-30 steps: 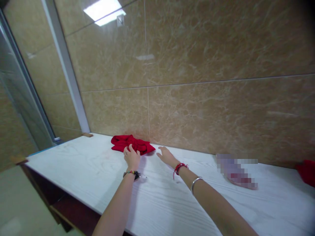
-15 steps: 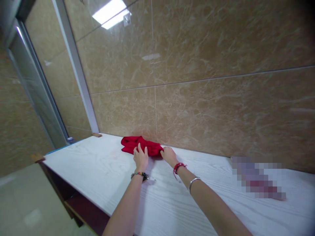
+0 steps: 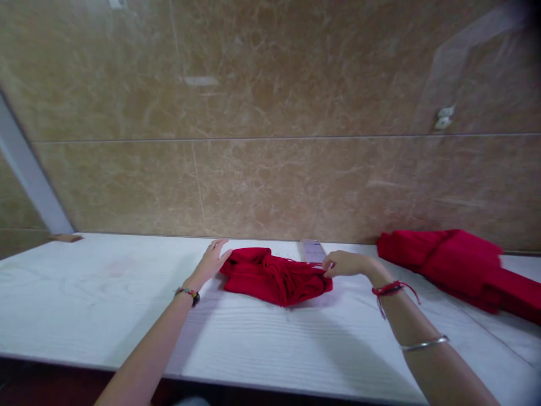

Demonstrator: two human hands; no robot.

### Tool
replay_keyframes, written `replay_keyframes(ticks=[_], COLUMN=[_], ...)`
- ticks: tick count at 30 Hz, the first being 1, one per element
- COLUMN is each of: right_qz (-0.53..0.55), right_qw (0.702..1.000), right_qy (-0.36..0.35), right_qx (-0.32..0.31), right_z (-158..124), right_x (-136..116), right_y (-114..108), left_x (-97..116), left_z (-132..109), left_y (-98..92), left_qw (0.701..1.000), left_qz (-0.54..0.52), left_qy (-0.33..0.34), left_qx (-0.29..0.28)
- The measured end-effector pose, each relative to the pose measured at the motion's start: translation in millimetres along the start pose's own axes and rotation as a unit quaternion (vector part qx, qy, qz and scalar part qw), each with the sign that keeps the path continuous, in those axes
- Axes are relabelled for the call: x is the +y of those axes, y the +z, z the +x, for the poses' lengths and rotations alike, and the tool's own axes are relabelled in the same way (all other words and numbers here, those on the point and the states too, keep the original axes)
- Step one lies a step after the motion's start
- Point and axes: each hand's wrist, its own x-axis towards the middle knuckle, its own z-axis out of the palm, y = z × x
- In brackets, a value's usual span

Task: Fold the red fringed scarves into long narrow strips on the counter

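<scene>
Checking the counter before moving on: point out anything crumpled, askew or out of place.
The red cloth between the left hand and right hand lies bunched and wrinkled on the white counter, not flat. A second red cloth lies loosely heaped to the right by the wall. Nothing spilled or damaged.

White counter against a tan marble-look wall

A white wood-grain countertop (image 3: 84,304) runs along a glossy tan tiled wall (image 3: 270,113). A second red cloth (image 3: 456,268) lies bunched at the right, against the wall. A small flat phone-like object (image 3: 313,251) rests near the wall. A pale metal door frame (image 3: 29,175) slants at far left, with a small wooden block (image 3: 65,238) at its foot.
</scene>
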Motion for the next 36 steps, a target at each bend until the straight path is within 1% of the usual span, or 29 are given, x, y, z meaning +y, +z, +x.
replay_keyframes(ticks=[1,2,4,6,8,10,15,18,21,24,27,30,33,36], right_qz=[-0.003,-0.002,0.003,0.009,0.01,0.009,0.008,0.005,0.003,0.016,0.046,0.083,0.117,0.151], right_qw=[1.0,1.0,0.999,0.999,0.997,0.996,0.992,0.991,0.99,0.986,0.98,0.97,0.957,0.944], right_qy=[0.014,0.026,0.028,0.007,-0.016,-0.03,-0.032,-0.012,0.017,0.028,0.027,0.021,0.023,0.014], right_qx=[-0.005,0.002,0.022,0.048,0.071,0.088,0.124,0.13,0.143,0.165,0.192,0.226,0.264,0.294], right_z=[-9,-15,-20,-19,-13,-4,26,41,49,53,54,54,53,49], right_x=[9,15,19,16,7,-6,-45,-68,-82,-82,-70,-57,-47,-44], right_y=[-3,-6,-10,-13,-13,-12,1,13,23,26,22,14,6,-2], left_x=[18,35,65,84,94,97,100,99,99,103,112,121,125,129], left_z=[5,11,21,30,36,37,32,32,35,38,41,43,43,43], left_y=[4.5,8.2,12.5,12.4,9.9,7.9,10.0,11.0,11.0,12.8,15.9,16.7,12.9,5.6], left_qw=[0.998,0.994,0.987,0.983,0.984,0.983,0.975,0.974,0.973,0.97,0.97,0.969,0.968,0.976], left_qz=[-0.014,-0.023,-0.03,-0.03,-0.026,-0.024,-0.028,-0.029,-0.03,-0.037,-0.051,-0.072,-0.081,-0.086], left_qy=[0.032,0.056,0.081,0.082,0.07,0.068,0.099,0.107,0.111,0.117,0.12,0.136,0.157,0.142], left_qx=[-0.052,-0.09,-0.136,-0.16,-0.163,-0.166,-0.196,-0.199,-0.201,-0.208,-0.205,-0.191,-0.176,-0.143])
